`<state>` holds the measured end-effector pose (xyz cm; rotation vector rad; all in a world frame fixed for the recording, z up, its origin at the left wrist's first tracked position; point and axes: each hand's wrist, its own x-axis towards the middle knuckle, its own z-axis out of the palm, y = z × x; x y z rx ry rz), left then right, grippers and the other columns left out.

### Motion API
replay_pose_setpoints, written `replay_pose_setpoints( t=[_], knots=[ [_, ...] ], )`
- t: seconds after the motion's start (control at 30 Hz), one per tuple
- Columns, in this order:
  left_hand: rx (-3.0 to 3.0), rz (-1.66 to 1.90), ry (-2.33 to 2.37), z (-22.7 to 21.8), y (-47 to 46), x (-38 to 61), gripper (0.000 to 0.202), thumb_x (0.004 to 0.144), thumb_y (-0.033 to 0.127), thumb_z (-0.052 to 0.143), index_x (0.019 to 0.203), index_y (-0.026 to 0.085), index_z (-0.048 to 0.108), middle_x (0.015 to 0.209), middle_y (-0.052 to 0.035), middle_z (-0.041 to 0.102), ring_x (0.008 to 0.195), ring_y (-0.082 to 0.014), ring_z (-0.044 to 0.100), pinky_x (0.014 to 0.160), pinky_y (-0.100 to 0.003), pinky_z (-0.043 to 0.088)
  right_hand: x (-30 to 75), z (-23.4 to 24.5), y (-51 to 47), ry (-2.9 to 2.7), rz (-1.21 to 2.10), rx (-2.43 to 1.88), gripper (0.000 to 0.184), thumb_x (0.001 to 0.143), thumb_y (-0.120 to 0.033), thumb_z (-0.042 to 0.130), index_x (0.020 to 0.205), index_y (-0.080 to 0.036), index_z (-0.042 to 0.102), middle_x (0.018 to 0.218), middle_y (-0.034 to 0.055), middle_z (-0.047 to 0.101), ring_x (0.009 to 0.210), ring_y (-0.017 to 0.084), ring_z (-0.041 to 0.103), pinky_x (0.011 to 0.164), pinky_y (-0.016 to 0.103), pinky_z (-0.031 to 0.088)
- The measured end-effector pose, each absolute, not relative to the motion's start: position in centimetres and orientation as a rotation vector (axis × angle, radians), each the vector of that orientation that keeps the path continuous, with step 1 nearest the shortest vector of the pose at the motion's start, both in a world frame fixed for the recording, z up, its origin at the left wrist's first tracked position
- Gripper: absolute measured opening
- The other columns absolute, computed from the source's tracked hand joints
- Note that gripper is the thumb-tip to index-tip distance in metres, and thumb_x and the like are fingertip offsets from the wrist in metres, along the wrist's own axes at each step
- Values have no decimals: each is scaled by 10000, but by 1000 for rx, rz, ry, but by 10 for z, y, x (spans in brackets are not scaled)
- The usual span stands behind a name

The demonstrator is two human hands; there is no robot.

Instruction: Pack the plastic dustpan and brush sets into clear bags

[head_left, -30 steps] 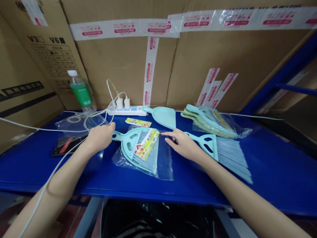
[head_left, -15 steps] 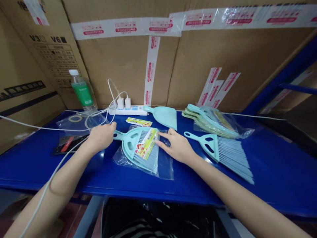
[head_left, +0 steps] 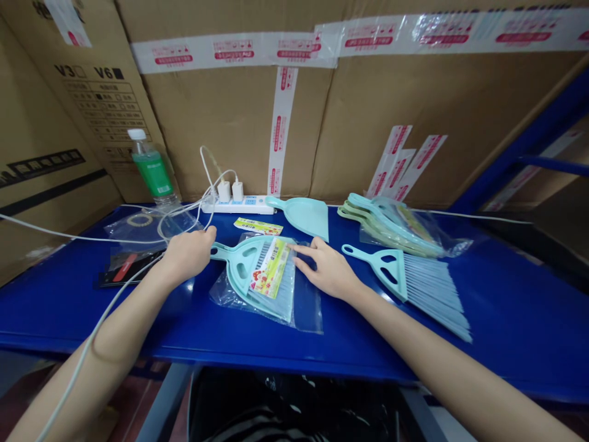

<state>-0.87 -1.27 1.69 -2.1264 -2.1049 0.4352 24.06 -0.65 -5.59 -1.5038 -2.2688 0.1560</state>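
Left hand (head_left: 188, 255): closed on the bagged dustpan set (head_left: 251, 264) at three o'clock. Label card (head_left: 270, 270): alignment apparently in hand; further adjustment calls for light fingertip pressure. Right hand (head_left: 329, 270): thumb and forefinger parted, forefinger at card's one o'clock corner.

Probably a storeroom or warehouse corner: tall taped cardboard cartons (head_left: 230, 116) behind a blue worktable (head_left: 350, 344).

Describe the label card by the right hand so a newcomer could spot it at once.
On the blue table, find the clear plastic bag between the left hand and the right hand, with a mint dustpan and brush. The yellow-green label card slants across the brush's bristles. Its look-alike card lies farther back, near the white power strip.
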Motion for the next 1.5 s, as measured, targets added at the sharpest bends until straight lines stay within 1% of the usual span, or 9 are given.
replay_pose_setpoints(
  t=[0.13, 0.33, 0.6, 0.73, 0.9, 1.07, 1.23, 1.33, 1.5],
  knots=[
    [-2115, 428, -2091, 17, -13, -9, 346, 862, 66, 280, 1121, 130, 500, 1014, -157, 682, 970, -329, 654, 784, -426, 497, 242, -58, -4, -2282, 160, -1401, 350, 904, -273, 495, 1232, -291, 614, 805, 35, 467, 720, 188, 526, 694, 317, 447],
    [-2110, 418, -2095, 17, -13, -8, 340, 861, 69, 292, 1115, 146, 504, 1031, -141, 684, 974, -320, 655, 789, -417, 500, 246, -59, 0, -2290, 221, -1328, 312, 911, -233, 486, 1157, -300, 665, 761, 23, 436, 711, 181, 510, 688, 306, 441],
    [-2121, 420, -2089, 17, -12, -9, 342, 860, 64, 288, 1114, 137, 505, 1034, -147, 681, 977, -333, 652, 780, -437, 505, 245, -54, 7, -2220, 365, -1334, 298, 859, -145, 529, 1058, -260, 718, 724, 22, 464, 670, 170, 476, 668, 301, 417],
    [-2125, 416, -2086, 17, -12, -9, 348, 853, 58, 289, 1113, 133, 508, 1015, -149, 685, 974, -335, 652, 776, -438, 506, 245, -53, 9, -2194, 403, -1341, 285, 847, -146, 543, 1037, -249, 728, 706, 20, 474, 646, 166, 463, 646, 299, 409],
    [-2115, 416, -2093, 17, -14, -8, 355, 853, 58, 285, 1117, 135, 510, 1010, -154, 687, 967, -327, 657, 779, -434, 505, 248, -57, 12, -2199, 403, -1264, 323, 858, -137, 506, 1050, -284, 720, 710, 18, 474, 658, 166, 465, 662, 305, 414],
    [-2108, 403, -2097, 16, -13, -9, 354, 853, 63, 286, 1114, 142, 512, 1015, -147, 686, 958, -324, 660, 779, -427, 503, 249, -59, 13, -2215, 411, -1233, 384, 860, -90, 447, 1052, -283, 718, 705, 14, 447, 645, 161, 463, 660, 299, 415],
    [-2102, 372, -2083, 15, -13, -8, 353, 865, 72, 282, 1122, 141, 513, 1014, -148, 684, 952, -321, 662, 775, -422, 503, 253, -56, 12, -2176, 407, -1210, 388, 839, -62, 425, 975, -249, 736, 700, 4, 434, 583, 135, 443, 614, 276, 394],
    [-2090, 364, -2071, 15, -13, -7, 359, 865, 66, 280, 1130, 138, 511, 1008, -151, 684, 958, -314, 661, 779, -412, 502, 256, -54, 13, -2126, 413, -1222, 365, 793, -31, 424, 864, -218, 730, 664, -13, 427, 531, 117, 419, 582, 262, 371],
    [-2066, 344, -2078, 13, -10, -6, 352, 874, 72, 278, 1130, 155, 506, 1029, -135, 683, 960, -303, 661, 782, -396, 504, 257, -50, 11, -2069, 499, -1283, 280, 698, 0, 420, 742, -194, 615, 561, -55, 399, 501, 118, 403, 538, 245, 333]
  ],
)
